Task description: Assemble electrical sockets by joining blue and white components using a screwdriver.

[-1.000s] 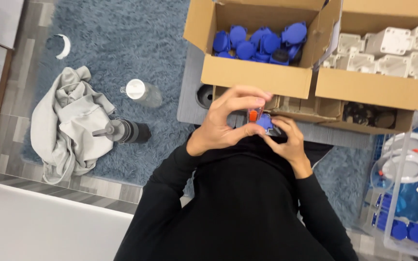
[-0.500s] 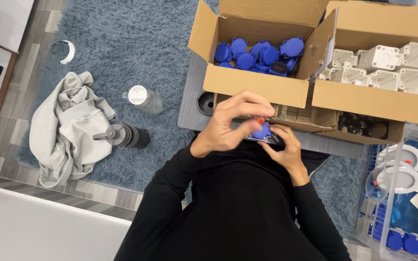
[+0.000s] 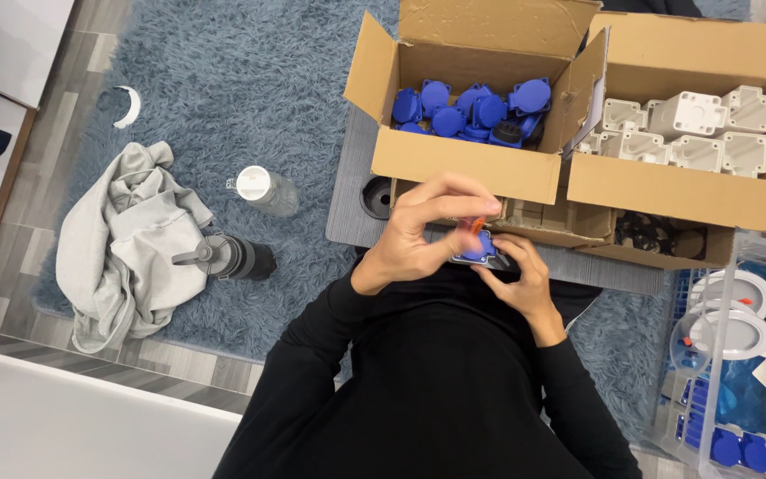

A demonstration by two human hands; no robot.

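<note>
Boxes (image 3: 463, 168) crowd hands (image 3: 467, 244) holding, seemingly, a blue socket part (image 3: 480, 250).

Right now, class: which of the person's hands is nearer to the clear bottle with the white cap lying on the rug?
Left. The left hand is closer to the clear bottle, just right of it; the right hand lies farther right, beyond the left hand.

The person wears a plain black long-sleeved top with no visible print or pattern; its sleeves run down both arms and end at the wrists, leaving the left hand (image 3: 423, 232) and the right hand (image 3: 518, 282) bare, without rings or gloves
</note>
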